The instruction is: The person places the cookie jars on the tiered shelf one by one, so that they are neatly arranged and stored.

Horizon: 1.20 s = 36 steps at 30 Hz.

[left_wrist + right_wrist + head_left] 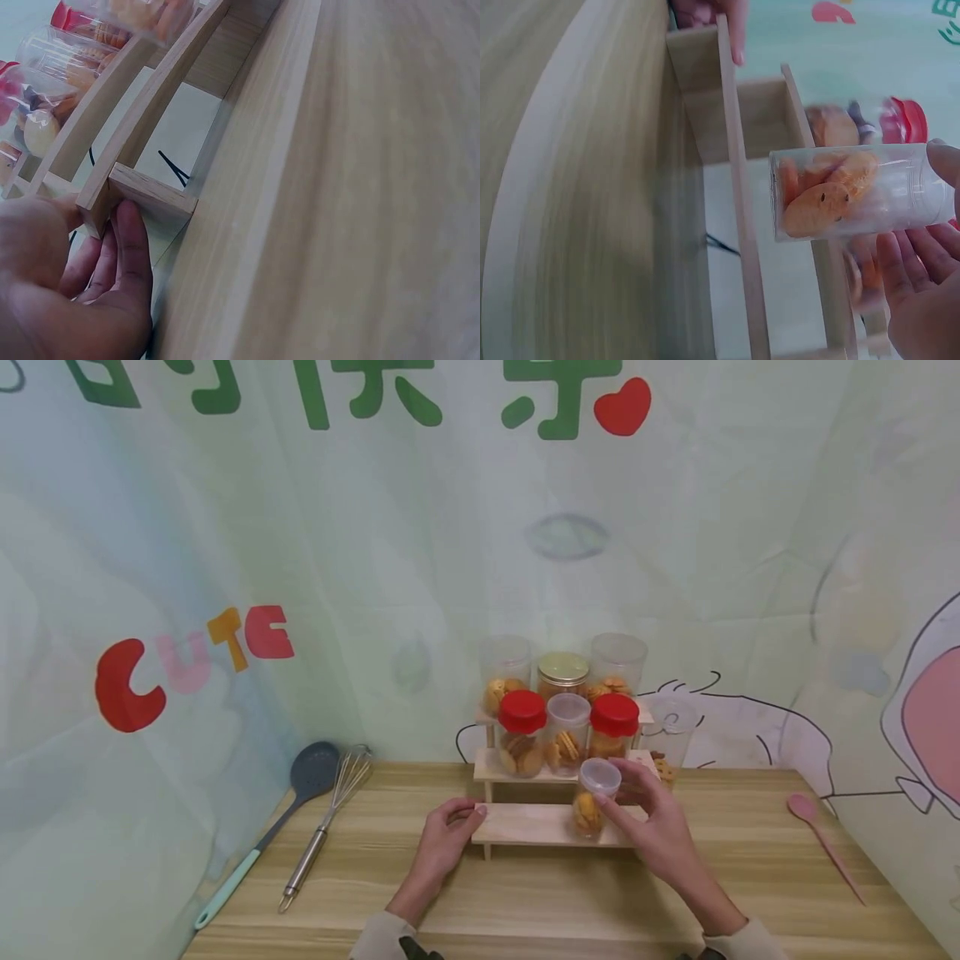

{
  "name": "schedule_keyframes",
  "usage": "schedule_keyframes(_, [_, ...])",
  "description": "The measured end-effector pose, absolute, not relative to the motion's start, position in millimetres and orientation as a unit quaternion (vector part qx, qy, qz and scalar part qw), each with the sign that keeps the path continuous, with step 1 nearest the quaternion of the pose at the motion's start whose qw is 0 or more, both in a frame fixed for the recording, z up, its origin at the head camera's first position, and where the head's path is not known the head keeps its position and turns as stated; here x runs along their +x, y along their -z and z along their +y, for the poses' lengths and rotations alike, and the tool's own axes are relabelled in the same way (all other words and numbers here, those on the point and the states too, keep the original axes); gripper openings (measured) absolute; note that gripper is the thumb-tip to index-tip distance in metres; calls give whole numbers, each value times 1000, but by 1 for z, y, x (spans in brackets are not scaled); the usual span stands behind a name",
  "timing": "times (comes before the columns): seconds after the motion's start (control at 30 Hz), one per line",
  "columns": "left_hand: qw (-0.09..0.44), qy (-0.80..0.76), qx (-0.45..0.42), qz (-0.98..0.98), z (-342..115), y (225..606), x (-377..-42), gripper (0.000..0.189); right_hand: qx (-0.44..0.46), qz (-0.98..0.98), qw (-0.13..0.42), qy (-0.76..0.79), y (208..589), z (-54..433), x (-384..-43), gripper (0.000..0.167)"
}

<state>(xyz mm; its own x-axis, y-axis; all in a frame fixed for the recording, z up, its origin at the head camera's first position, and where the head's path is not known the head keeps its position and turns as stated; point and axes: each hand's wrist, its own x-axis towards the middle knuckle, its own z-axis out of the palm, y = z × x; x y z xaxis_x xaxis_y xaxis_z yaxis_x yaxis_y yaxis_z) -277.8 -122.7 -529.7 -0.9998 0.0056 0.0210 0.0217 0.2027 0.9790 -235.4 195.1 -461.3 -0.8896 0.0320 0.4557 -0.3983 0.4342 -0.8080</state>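
My right hand [662,828] grips a small clear jar [589,812] of cookies by its upper part. In the head view this jar overlaps the lowest step [522,823] of a tiered wooden rack, near its right half. The right wrist view shows round cookies [821,208] gathered at the jar's bottom end. With thumb above and fingers beneath, my left hand [441,841] pinches the left end of that same step. In the left wrist view its fingers [133,244] lie beside the rack's short leg [154,191].
On the middle step stand two red-lidded jars [522,752] and a clear-lidded jar [567,750]. Larger jars [618,660] stand on the top step. Another clear jar [670,739] is right of the rack. A slotted turner [315,770] and whisk [318,839] lie left, a pink spoon [823,843] right.
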Motion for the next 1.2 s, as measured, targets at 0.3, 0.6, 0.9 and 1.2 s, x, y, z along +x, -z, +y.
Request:
schedule_keyframes(0.3, [5, 635, -11, -773, -122, 530, -276, 49, 153, -803, 191, -543, 469, 155, -246, 56])
schedule_keyframes(0.6, [6, 632, -14, -775, -122, 531, -278, 46, 154, -793, 220, -547, 471, 138, -256, 55])
schedule_keyframes(0.9, [10, 630, -12, -776, -123, 530, -277, 46, 148, -792, 217, -551, 469, 138, -254, 57])
schedule_keyframes(1.2, [14, 626, -13, -780, -122, 529, -277, 47, 141, -796, 249, -533, 467, 159, -242, 46])
